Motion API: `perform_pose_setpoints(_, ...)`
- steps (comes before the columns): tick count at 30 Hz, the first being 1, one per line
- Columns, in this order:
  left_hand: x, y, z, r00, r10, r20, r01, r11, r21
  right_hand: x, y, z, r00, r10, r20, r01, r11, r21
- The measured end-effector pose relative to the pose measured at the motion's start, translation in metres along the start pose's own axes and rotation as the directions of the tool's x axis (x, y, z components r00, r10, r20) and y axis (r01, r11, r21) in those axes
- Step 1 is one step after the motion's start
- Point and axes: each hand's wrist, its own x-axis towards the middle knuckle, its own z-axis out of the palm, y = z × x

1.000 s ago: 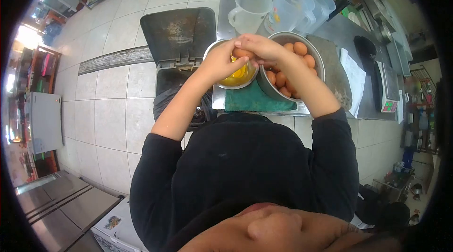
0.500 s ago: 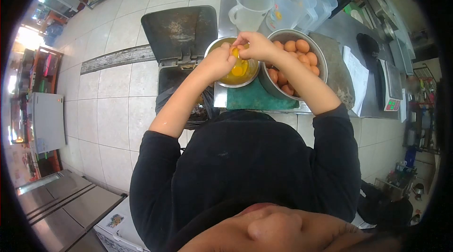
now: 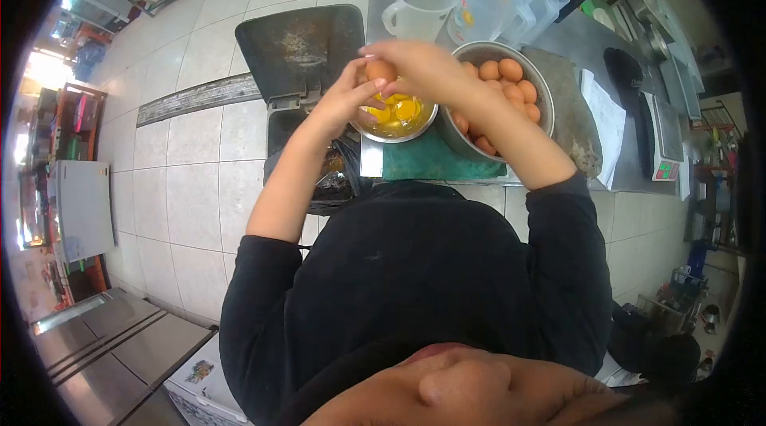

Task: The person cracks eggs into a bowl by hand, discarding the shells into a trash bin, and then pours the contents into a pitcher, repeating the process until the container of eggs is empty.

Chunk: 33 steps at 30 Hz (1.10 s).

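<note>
A brown eggshell (image 3: pixel 381 70) is held up over the near-left rim of a metal bowl (image 3: pixel 392 139). My left hand (image 3: pixel 346 100) is closed around the shell's left side. My right hand (image 3: pixel 411 69) reaches across the top, its fingers bent over the same shell; its fingertips are partly hidden. Below, egg yolks (image 3: pixel 407 111) lie in clear egg white in the bowl. Close on the right, under my right forearm, stands a deep metal pot (image 3: pixel 546 99) with many whole brown eggs (image 3: pixel 511 69).
An open dark bin (image 3: pixel 289 120), its lid (image 3: pixel 303 47) tipped back, stands left of the steel table. A green cloth (image 3: pixel 443 159) lies under the bowl and pot. Plastic jugs (image 3: pixel 423 7) stand behind; paper (image 3: pixel 600 127) and a scale (image 3: pixel 664 139) are at right.
Both hands have shifted left and slightly up, away from the middle of the bowl. The yolk that hung between the hands is no longer there; the brown shell now shows between them.
</note>
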Motion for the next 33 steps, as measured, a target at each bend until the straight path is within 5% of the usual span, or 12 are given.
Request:
perform_pose_setpoints(2, -0.003, -0.003, 0.008, 0.988, 0.076, 0.135, 0.011, 0.835, -0.55, 0.003, -0.015, -0.001, 0.991, -0.115, -0.064, 0.113, 0.993, -0.029)
perform_pose_setpoints(4, -0.01, -0.018, -0.005, 0.99, 0.069, 0.12, 0.01, 0.829, -0.559, 0.003, -0.019, -0.017, 0.967, -0.226, -0.118, 0.219, 0.974, -0.064)
perform_pose_setpoints(6, -0.038, -0.029, -0.028, 0.997, -0.032, 0.063, 0.057, 0.898, -0.436, -0.013, -0.005, -0.051, 0.964, -0.161, -0.213, 0.141, 0.984, -0.104)
perform_pose_setpoints(9, -0.074, -0.057, -0.059, 0.988, -0.073, -0.138, 0.08, 0.996, 0.042, -0.06, 0.026, -0.075, 0.925, 0.34, 0.168, -0.316, 0.936, -0.157)
perform_pose_setpoints(11, -0.084, -0.109, -0.073, 0.893, 0.091, -0.44, 0.281, 0.65, 0.706, -0.084, 0.024, -0.065, 0.736, 0.566, 0.371, -0.419, 0.811, -0.408)
perform_pose_setpoints(13, -0.086, -0.115, -0.081, 0.895, 0.015, -0.447, 0.255, 0.803, 0.538, -0.099, 0.023, -0.05, 0.666, 0.648, 0.369, -0.37, 0.716, -0.592)
perform_pose_setpoints(16, -0.087, -0.112, -0.078, 0.904, -0.083, -0.42, 0.229, 0.923, 0.311, -0.105, 0.026, -0.037, 0.812, 0.545, 0.207, -0.303, 0.698, -0.649)
perform_pose_setpoints(19, -0.085, -0.099, -0.074, 0.914, 0.037, -0.404, 0.164, 0.877, 0.451, -0.096, 0.026, -0.049, 0.591, 0.789, 0.167, -0.549, 0.545, -0.633)
perform_pose_setpoints(24, -0.093, -0.112, -0.08, 0.908, 0.016, -0.419, 0.164, 0.907, 0.389, -0.134, 0.049, -0.081, 0.713, 0.622, 0.324, -0.544, 0.782, -0.306)
perform_pose_setpoints(30, -0.096, -0.108, -0.074, 0.923, -0.056, -0.38, 0.208, 0.905, 0.372, -0.15, 0.037, -0.069, 0.723, 0.672, 0.164, -0.617, 0.733, -0.286)
perform_pose_setpoints(32, -0.094, -0.105, -0.074, 0.927, -0.042, -0.372, 0.191, 0.909, 0.371, -0.144, 0.043, -0.077, 0.757, 0.621, 0.204, -0.613, 0.783, -0.106)
perform_pose_setpoints(33, -0.09, -0.104, -0.074, 0.936, -0.024, -0.352, 0.15, 0.93, 0.335, -0.144, 0.053, -0.069, 0.763, 0.64, 0.088, -0.594, 0.642, 0.484)
